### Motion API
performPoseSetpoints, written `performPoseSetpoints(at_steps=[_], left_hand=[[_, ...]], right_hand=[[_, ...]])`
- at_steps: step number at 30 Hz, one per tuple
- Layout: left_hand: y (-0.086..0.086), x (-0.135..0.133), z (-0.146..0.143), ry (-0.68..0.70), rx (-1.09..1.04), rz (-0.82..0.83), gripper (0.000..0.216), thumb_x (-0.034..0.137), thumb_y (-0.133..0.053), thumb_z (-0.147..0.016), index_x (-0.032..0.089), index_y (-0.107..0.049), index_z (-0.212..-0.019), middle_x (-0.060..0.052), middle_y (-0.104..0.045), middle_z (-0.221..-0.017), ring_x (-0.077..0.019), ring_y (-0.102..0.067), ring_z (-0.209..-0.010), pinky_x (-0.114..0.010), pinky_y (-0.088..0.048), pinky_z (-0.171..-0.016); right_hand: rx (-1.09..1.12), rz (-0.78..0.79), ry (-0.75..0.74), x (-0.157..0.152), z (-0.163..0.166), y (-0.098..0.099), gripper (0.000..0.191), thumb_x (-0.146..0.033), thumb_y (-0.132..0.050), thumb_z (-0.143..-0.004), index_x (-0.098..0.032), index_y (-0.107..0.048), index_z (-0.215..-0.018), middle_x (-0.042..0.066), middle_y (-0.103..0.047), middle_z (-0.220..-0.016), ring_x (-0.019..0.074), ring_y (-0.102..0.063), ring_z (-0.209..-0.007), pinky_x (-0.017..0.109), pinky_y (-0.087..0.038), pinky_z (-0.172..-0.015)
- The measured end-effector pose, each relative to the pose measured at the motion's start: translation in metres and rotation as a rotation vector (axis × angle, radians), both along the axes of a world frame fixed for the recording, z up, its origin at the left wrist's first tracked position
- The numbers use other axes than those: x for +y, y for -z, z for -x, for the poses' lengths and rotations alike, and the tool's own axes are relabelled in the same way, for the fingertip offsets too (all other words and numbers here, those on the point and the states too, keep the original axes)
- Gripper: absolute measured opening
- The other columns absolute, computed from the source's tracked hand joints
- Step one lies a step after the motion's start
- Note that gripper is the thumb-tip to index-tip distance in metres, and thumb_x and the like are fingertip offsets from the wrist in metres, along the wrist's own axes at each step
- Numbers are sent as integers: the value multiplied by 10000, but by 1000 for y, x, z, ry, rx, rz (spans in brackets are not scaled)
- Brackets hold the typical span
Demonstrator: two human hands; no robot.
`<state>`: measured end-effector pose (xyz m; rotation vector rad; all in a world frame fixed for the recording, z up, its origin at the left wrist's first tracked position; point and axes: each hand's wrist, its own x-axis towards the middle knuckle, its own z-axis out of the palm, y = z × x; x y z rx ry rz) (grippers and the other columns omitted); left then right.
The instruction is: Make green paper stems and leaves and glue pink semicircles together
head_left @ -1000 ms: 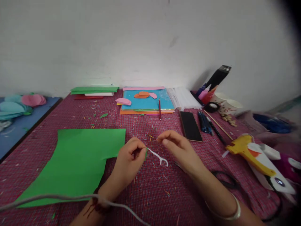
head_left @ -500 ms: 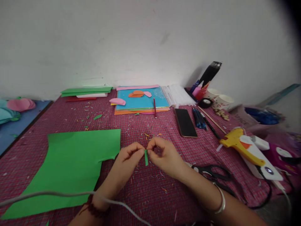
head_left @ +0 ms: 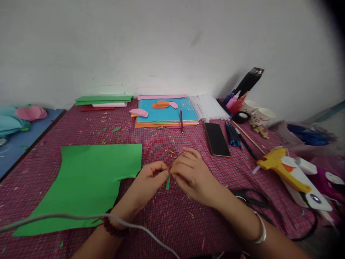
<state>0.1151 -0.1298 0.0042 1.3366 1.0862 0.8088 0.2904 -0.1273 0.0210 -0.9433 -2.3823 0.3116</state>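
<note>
My left hand [head_left: 151, 178] and my right hand [head_left: 190, 172] meet over the red checked cloth [head_left: 172, 219], fingertips pinched together on a small narrow green paper strip [head_left: 168, 182] that hangs down between them. Both hands are closed on it. A large green paper sheet [head_left: 86, 180] with a cut edge lies just left of my left hand. Black scissors [head_left: 252, 199] lie on the cloth by my right forearm.
A stack of coloured paper [head_left: 167, 113] with pink and orange cut-outs and a red pencil [head_left: 181, 120] sits at the back. A black phone [head_left: 217, 138], pens [head_left: 233, 135], a yellow glue gun [head_left: 283, 169], paper cups [head_left: 260, 115] and a black bottle [head_left: 249, 82] stand right. A grey cable [head_left: 81, 217] crosses near me.
A second ago my left hand held a white stick piece and my right hand hovered open. Now both hands pinch the green strip, fingers closer together than half a second ago.
</note>
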Motion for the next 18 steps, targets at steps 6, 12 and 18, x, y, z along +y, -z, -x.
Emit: performPoseSetpoints(at_steps=[6,12,18], left_hand=[[-5,2,4,42,429,-669,184,123,-436,-866,187,-509,-710,-22,-525,-747,-164,-484,-741,-306,-390,-688],[-2,-4,5,-108,553,-947,159,85,-461,-875,202,-534,-797,-34,-575,-818,-175,-526,-796,-323,-433,-748],[-3,-7,0,-115,497,-915,155,88,-473,-868,195,-553,-789,-35,-584,-822,-169,-530,-792,-311,-433,-736]], right_hand=[[226,111,186,8,-8,-5,229,-157,-553,-852,-215,-589,-1071,77,-597,-1195,227,-501,-1156,443,-330,-1025],[780,812,202,13,-2,6,168,-336,-605,-807,-211,-557,-909,-13,-557,-714,134,-527,-615,290,-460,-582],[790,924,85,8,12,11,86,-271,-624,-752,-214,-562,-769,-42,-511,-621,103,-457,-557,252,-390,-528]])
